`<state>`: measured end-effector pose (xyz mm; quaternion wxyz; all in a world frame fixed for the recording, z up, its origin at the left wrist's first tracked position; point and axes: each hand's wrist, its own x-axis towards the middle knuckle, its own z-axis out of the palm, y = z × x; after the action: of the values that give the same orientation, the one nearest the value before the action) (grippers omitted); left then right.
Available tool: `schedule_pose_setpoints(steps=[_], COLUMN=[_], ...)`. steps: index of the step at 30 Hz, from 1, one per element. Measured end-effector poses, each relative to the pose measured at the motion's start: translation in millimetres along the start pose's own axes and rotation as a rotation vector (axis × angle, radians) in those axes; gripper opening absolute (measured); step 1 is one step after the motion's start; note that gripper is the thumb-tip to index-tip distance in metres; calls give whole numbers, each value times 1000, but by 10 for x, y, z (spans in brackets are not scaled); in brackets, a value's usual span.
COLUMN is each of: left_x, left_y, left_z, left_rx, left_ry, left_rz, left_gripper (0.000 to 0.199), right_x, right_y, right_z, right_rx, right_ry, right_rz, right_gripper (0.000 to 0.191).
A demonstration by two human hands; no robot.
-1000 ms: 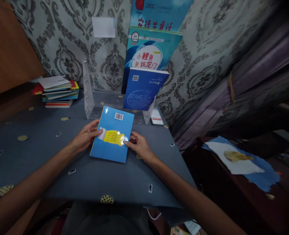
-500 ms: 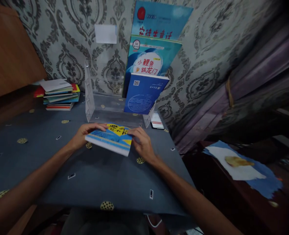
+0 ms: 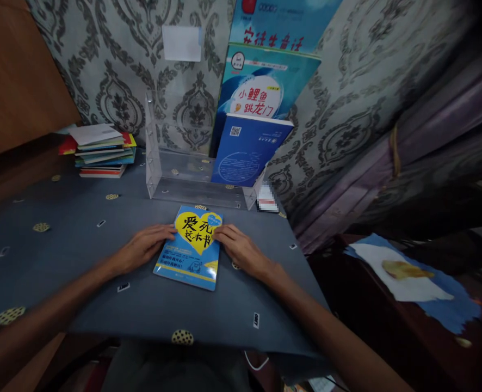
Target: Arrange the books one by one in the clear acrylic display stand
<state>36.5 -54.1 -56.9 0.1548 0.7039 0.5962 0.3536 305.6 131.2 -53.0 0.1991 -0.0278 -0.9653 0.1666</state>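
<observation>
A blue paperback book (image 3: 189,260) with a yellow heart and black Chinese lettering faces up, apparently flat on the dark blue tablecloth. At its left edge, the fingertips of my left hand (image 3: 149,244) grip the upper part. My right hand (image 3: 239,245) holds the opposite edge, its fingers just over the heart. Behind the book stands a clear acrylic rack (image 3: 153,179). Its right side carries a dark blue book (image 3: 245,155), back cover outward, a teal book (image 3: 261,81) behind that, and a lighter blue book (image 3: 282,22) at the top.
A pile of books (image 3: 104,155) lies at the back left of the table. A pixelated white item (image 3: 267,197) sits beside the rack's right foot. To the right, a lower dark surface bears a blue cloth and white paper (image 3: 400,280). A tied curtain (image 3: 359,185) hangs above it.
The blue paperback has gone from tilted, with its page edge toward me, to lying with its cover fully visible. Both hands moved down with it. My view shifted slightly.
</observation>
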Motion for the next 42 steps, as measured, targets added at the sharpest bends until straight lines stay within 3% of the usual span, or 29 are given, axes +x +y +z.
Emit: schedule_pose_setpoints(steps=[4, 9, 13, 20, 24, 33, 38, 42], left_x=[77, 135, 130, 144, 166, 483, 297, 88], left_y=[34, 74, 66, 21, 109, 435, 694, 771], left_z=[16, 44, 64, 88, 90, 360, 388, 323], left_rx=[46, 126, 110, 80, 180, 323, 296, 260], left_ry=[30, 43, 53, 81, 48, -287, -419, -450], left_rz=[30, 29, -19, 1, 24, 227, 327, 348], left_gripper=[28, 29, 28, 27, 31, 37, 37, 38], right_x=[213, 783, 989, 525, 269, 240, 244, 224], right_y=[-115, -312, -253, 219, 342, 268, 234, 135], right_z=[43, 366, 521, 379, 299, 283, 249, 236], right_rx=[-20, 37, 38, 48, 115, 106, 71, 7], right_ry=[-66, -161, -198, -75, -14, -25, -50, -78], right_rz=[28, 37, 61, 265, 301, 298, 308, 346], right_gripper=[36, 46, 49, 48, 51, 55, 54, 58])
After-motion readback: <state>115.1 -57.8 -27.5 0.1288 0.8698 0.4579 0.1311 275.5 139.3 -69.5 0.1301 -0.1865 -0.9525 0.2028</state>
